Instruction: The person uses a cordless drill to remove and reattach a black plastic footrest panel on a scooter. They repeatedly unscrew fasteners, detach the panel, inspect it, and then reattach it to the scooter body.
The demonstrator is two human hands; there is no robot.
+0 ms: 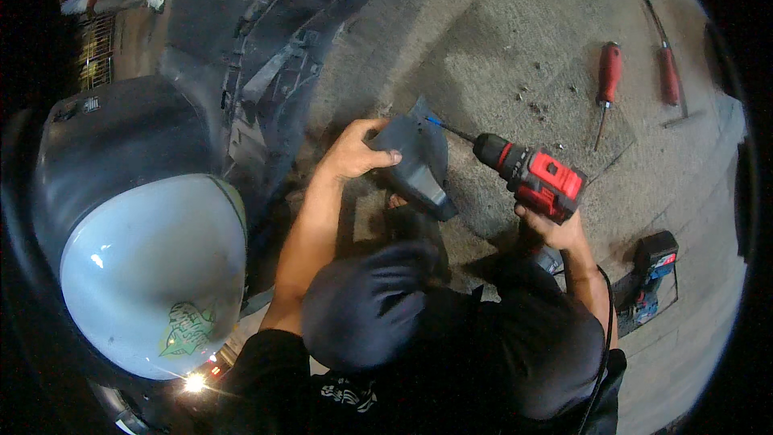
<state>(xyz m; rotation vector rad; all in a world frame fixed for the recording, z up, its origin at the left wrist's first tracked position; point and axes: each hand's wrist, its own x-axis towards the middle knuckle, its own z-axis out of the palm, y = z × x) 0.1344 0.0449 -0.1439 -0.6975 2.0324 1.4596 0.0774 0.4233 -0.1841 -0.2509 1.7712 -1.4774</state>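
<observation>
My left hand (359, 151) grips a dark grey moulded plastic part (415, 163) by its left edge, thumb on the face. It is held tilted, low over the ground between my knees. In my right hand (555, 228) is a red and black cordless drill (541, 180), its handle mostly hidden beneath the body. A long thin bit (452, 128) with a blue end reaches left to the part's upper corner. Whether that end touches the plastic, I cannot tell.
A red-handled screwdriver (608, 84) and a red-handled hooked tool (670, 76) lie on the concrete at the far right. Several small screws (538, 105) are scattered nearer. Another power tool (654, 274) rests at the right. Dark vehicle panels (266, 56) and a glossy pale scooter-like body (153, 274) fill the left.
</observation>
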